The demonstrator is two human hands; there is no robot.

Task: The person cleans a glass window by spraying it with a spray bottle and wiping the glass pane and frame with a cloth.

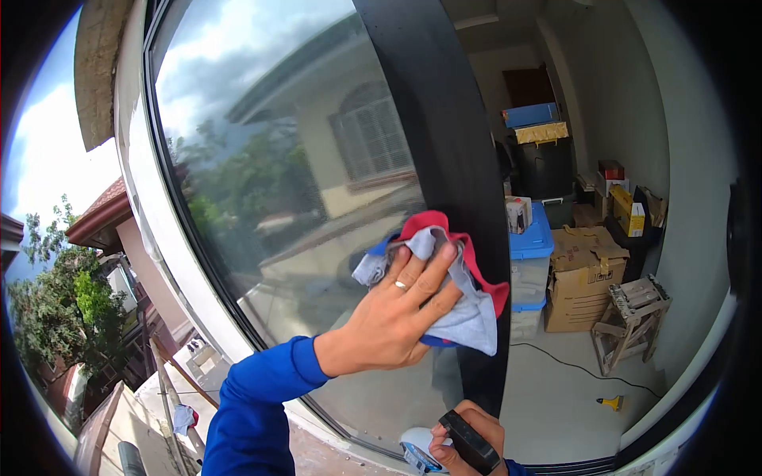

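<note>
My left hand [389, 321], with a ring on one finger, presses a grey, red and blue cloth [468, 317] against the window glass [294, 151] beside the dark frame [444, 119]. Some of its fingers are spread over the cloth. Low in the view, my right hand [480, 432] is wrapped round the black top of a bottle [417, 448] with a white and blue body, close to the lower edge of the glass. Part of the bottle is hidden by the fingers. Blue sleeves cover both arms.
Through the opening are a cardboard box [583, 285], blue-lidded bins [530, 238], a small wooden stool [631, 317], a yellow tool [610, 404] and a dark cable on the floor. Poles and another cloth [185, 418] are at the lower left, with trees beyond.
</note>
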